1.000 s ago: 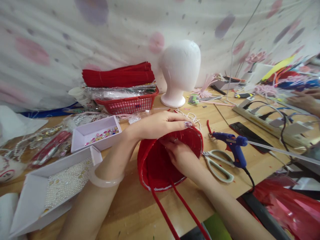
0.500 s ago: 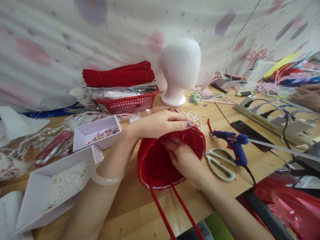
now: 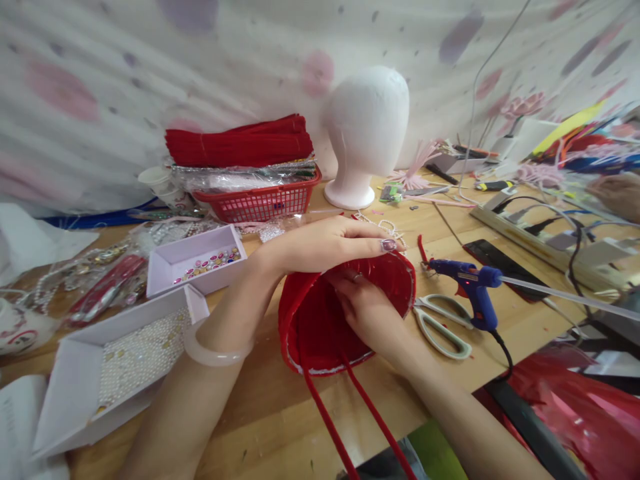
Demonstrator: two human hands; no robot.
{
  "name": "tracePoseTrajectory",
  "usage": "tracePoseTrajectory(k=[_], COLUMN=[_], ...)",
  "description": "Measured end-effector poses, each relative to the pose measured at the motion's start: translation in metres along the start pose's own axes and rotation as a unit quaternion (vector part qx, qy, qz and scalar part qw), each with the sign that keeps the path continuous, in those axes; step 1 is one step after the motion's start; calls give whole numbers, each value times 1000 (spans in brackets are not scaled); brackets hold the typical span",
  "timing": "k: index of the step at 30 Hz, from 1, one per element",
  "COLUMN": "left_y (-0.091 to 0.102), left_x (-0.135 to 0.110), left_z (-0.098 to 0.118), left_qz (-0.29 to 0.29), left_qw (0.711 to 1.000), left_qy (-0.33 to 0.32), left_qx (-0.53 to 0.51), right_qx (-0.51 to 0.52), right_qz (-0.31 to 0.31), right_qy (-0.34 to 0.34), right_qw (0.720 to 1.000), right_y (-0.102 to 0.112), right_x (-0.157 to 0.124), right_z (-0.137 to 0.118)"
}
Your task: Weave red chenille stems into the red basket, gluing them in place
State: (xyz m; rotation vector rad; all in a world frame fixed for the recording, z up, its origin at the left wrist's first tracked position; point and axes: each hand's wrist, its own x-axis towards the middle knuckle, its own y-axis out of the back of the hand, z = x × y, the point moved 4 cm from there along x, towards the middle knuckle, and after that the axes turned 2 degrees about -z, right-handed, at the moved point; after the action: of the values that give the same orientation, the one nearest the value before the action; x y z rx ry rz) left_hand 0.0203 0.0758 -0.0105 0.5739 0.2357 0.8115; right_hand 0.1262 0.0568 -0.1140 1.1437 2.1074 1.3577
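Observation:
A hollow red cap (image 3: 320,330) of fuzzy-looking material is tipped with its opening toward me, a whitish line along its rim. My left hand (image 3: 333,243) lies across its upper outside, thumb along the rim and fingertips hidden behind it. Inside the opening, my right hand (image 3: 367,300) reaches in with bent fingers against the inner wall; its fingertips are hidden. Two long red fuzzy strips (image 3: 327,420) run from the cap down toward me. To the right lie scissors (image 3: 443,333) with pale handles and a blue glue gun (image 3: 473,287) with a clear glue stick in it.
At the back stand a white foam head (image 3: 367,130) and a red basket (image 3: 265,200) stacked with red strips. White boxes of pearls (image 3: 55,407) and gems (image 3: 160,267) stand left. A phone (image 3: 503,267) and power strip (image 3: 540,243) lie right; another person's hand (image 3: 620,197) shows there.
The whole view has shifted slightly. Both hands keep nearly the same position on the cap. The other person's hand at the far right has moved a little.

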Motion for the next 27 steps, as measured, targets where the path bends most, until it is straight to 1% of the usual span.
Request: tracePoseTrajectory(k=[4,7,12,17,20,23,27], left_y=[1,1,0,0,0,-2,0], left_x=[0,0,0,0,-1,-1,0], left_z=[0,0,1,1,1,2,2], left_qz=[2,4,-5,0,2,-13,-10], left_qw=[1000,1000,1000,1000,1000,1000,1000], left_qy=[11,16,-6,7,4,-9,-11], left_qx=[3,6,-2,8,7,-3,-3], right_qx=[-2,-2,-13,-36,-27,9,17], right_qz=[15,8,-8,-9,-13,7,30], right_qy=[-11,-17,-7,4,16,38,10], right_qw=[1000,1000,1000,999,999,999,999], right_y=[1,0,0,0,-3,-1,4], right_x=[-1,-1,0,0,0,-2,-3], right_z=[1,1,0,2,0,-3,-2])
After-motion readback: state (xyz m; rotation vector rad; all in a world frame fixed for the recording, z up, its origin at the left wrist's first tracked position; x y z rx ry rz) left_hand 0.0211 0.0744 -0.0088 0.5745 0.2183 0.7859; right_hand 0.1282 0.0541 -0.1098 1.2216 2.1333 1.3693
